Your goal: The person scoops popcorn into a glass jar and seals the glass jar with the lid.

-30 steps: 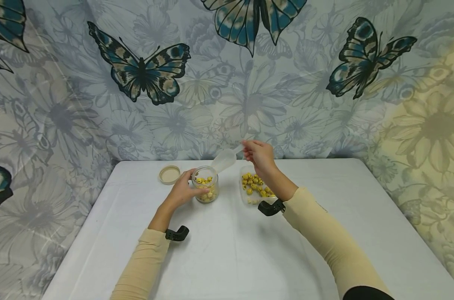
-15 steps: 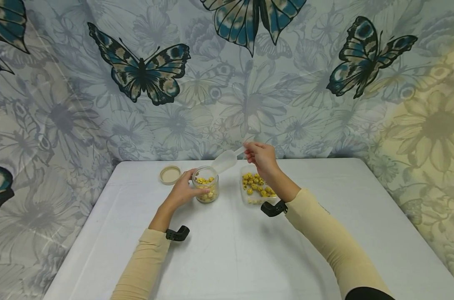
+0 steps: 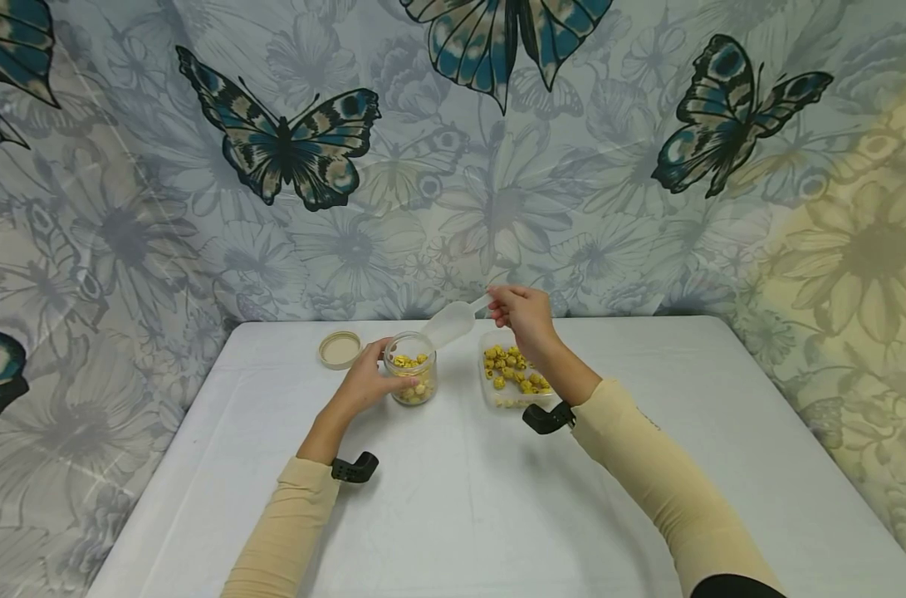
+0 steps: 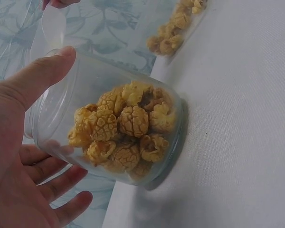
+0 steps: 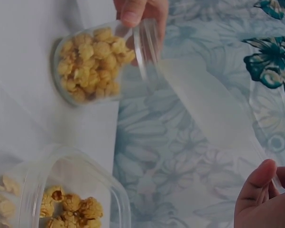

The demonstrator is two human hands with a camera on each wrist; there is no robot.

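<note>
A round tan lid (image 3: 340, 350) lies on the white table (image 3: 423, 515) beside the left hand (image 3: 366, 382); the right arm (image 3: 565, 370) hides part of a clear tub (image 5: 116, 183) of yellow popcorn; the upright glass jar (image 4: 104, 73), partly full of bumpy popcorn (image 4: 121, 128), is held by the left hand; the right hand (image 3: 522, 316) pinches the cloudy scoop (image 3: 449, 324), tilted down at the jar's mouth.

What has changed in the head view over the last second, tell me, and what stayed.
Very little: the right hand, pinching the scoop, has shifted slightly to the person's right. Nothing was taken hold of or let go. The left hand still holds the jar; the lid and popcorn tub stayed put.
</note>
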